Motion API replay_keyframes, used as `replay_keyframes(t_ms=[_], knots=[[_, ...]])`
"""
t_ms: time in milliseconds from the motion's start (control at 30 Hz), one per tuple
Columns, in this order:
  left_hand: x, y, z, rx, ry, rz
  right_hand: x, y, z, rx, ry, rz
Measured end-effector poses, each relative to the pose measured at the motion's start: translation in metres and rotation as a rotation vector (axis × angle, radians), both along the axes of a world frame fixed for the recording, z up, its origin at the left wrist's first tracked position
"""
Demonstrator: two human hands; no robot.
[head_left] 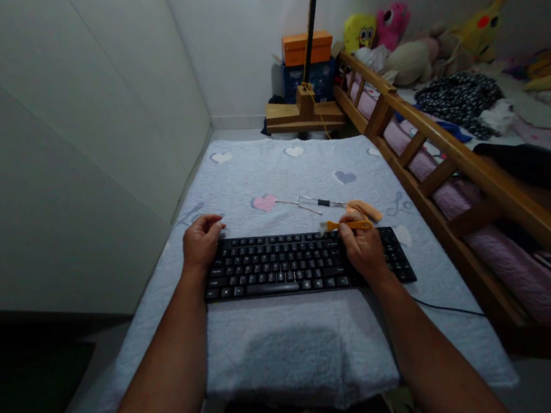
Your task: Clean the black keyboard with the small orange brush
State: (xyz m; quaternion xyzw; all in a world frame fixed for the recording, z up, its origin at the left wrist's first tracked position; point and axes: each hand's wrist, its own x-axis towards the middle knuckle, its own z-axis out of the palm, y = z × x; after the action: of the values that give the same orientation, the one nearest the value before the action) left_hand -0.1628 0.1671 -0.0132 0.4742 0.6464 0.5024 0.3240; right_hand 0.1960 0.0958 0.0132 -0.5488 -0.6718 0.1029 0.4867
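Note:
A black keyboard (272, 264) lies flat across the cloth-covered table. My right hand (364, 249) is closed around a small orange brush (355, 225), held above the keyboard's upper right part, its pale bristles pointing left. At the keyboard's upper left corner rests my left hand (201, 242), fingers loosely curled with a gap to the thumb and nothing visible between them. Behind the keyboard lie a wire tool with a black grip (324, 202), a thin pale V-shaped piece (298, 204) and a folded orange cloth (369, 209).
A light blue cloth with hearts (290, 328) covers the table. The keyboard's cable (449, 308) runs off to the right. Along the right side stands a wooden bed rail (426, 127). An orange box (307, 48) and a wooden stand (305, 116) are beyond the far edge.

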Motion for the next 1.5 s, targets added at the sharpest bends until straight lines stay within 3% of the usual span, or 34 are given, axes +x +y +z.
replay_keyframes(t_ms=[233, 533, 1500], knots=[[-0.002, 0.001, -0.004, 0.004, -0.003, 0.002, -0.003, -0.006, 0.003, -0.013, 0.095, 0.044], [-0.001, 0.002, -0.003, -0.016, -0.009, 0.003, -0.01, -0.009, 0.006, -0.093, 0.012, 0.091], [-0.007, 0.006, -0.015, 0.01, -0.007, -0.017, -0.018, -0.009, -0.001, -0.077, -0.001, 0.054]])
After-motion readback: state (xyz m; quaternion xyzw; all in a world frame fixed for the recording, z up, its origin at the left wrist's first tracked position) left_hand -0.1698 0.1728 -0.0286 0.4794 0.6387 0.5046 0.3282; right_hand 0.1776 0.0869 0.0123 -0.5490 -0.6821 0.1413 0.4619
